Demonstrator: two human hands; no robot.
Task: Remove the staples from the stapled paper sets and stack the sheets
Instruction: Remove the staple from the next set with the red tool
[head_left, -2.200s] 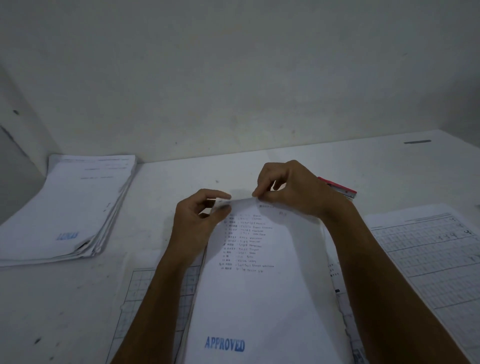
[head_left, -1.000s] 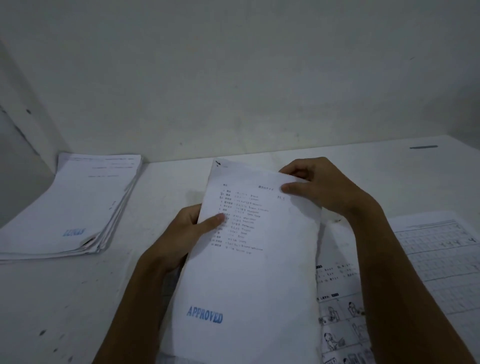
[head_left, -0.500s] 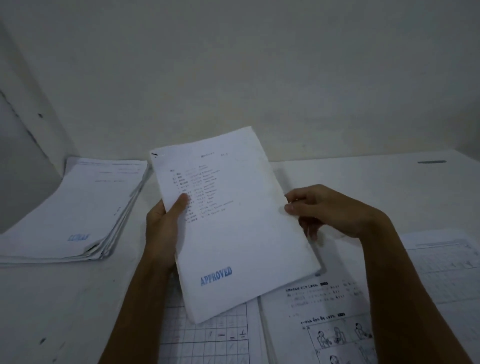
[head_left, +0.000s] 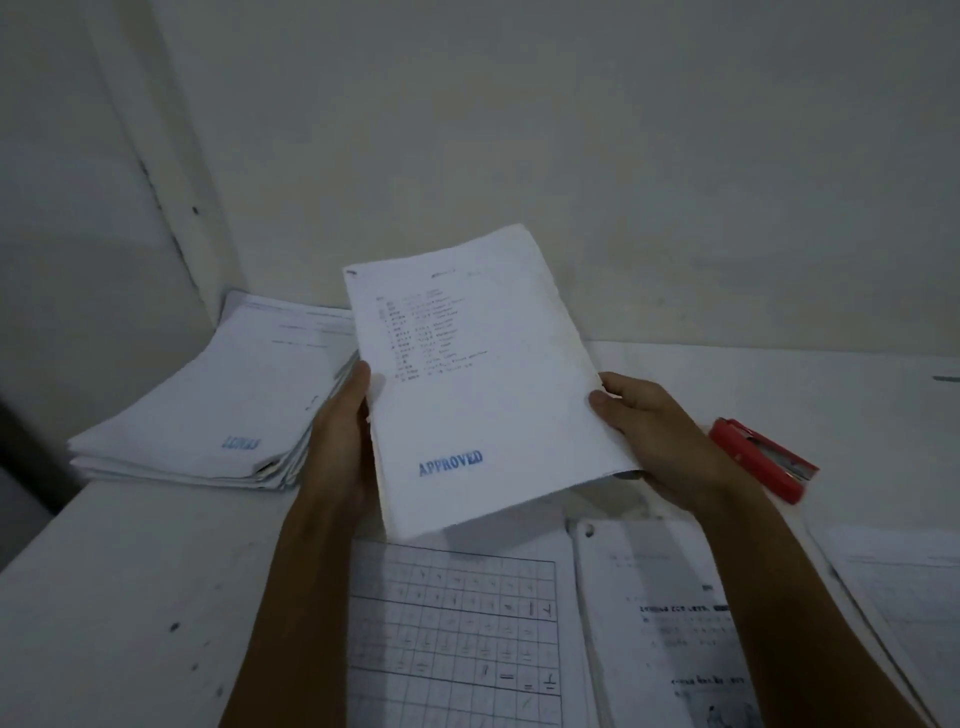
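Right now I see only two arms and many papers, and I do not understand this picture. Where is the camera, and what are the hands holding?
There is no machine here. The camera sits on a person's head and looks forward and down, so the arms reaching in from below are that person's own.

The left hand and the right hand hold one paper set by its side edges, lifted above the white table. Its front page has printed lines and a blue stamp, APPROVED.

To the left lies a stack of sheets. To the right lies a small red tool, perhaps a stapler or staple remover. Nearer the person lie a grid sheet and a worksheet, with more paper at the right edge.
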